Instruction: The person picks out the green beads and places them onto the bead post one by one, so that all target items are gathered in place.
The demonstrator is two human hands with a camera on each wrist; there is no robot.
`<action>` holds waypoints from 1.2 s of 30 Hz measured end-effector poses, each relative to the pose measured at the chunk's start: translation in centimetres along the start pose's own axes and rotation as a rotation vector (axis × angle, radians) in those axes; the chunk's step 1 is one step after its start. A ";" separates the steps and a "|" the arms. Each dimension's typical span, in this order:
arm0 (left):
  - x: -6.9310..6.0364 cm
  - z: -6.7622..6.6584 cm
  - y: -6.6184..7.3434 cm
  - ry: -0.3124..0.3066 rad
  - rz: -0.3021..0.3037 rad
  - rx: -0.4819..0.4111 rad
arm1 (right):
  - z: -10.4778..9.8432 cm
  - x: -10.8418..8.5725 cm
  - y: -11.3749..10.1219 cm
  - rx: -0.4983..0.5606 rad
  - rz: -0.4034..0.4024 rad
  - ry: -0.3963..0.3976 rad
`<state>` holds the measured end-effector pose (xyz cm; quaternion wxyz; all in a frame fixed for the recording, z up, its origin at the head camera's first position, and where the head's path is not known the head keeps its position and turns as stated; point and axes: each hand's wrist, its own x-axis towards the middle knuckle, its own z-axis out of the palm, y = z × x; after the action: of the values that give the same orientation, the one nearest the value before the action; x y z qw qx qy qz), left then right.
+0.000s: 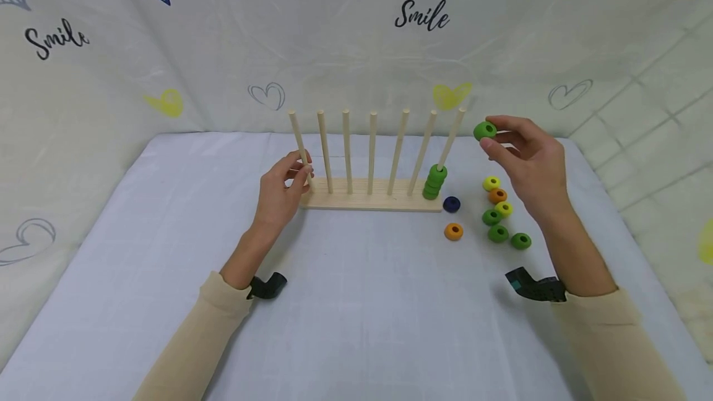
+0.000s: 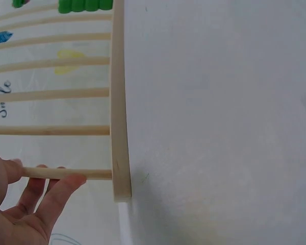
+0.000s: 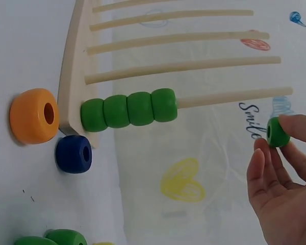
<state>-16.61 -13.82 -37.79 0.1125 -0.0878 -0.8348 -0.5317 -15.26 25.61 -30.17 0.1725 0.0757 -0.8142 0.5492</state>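
Note:
A wooden rack [image 1: 367, 202] with several upright pegs stands on the white-covered table. My left hand [image 1: 283, 189] holds the leftmost peg [image 1: 297, 131] between thumb and fingers, low down in the head view. Several green beads [image 3: 128, 110] are stacked on the rightmost peg [image 3: 234, 97], whose upper part is bare. Just right of that peg's top, my right hand [image 1: 533, 156] pinches another green bead [image 1: 481, 132] between thumb and fingertips. That bead is in the air, apart from the peg, with its hole showing in the head view.
A dark blue bead [image 1: 452, 205] and an orange bead [image 1: 453, 232] lie near the rack's right end. Farther right, loose green beads [image 1: 497, 234], yellow beads [image 1: 491, 183] and a darker orange bead [image 1: 497, 196] lie together. A printed cloth [image 1: 345, 48] hangs behind.

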 end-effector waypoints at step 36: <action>0.0 0.0 0.0 0.002 0.009 -0.001 | 1.3 0.5 -1.9 0.379 -0.145 0.024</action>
<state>-16.62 -13.81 -37.81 0.1158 -0.0909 -0.8340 -0.5317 -15.41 23.70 -28.74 0.2039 0.1585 -0.6867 0.6795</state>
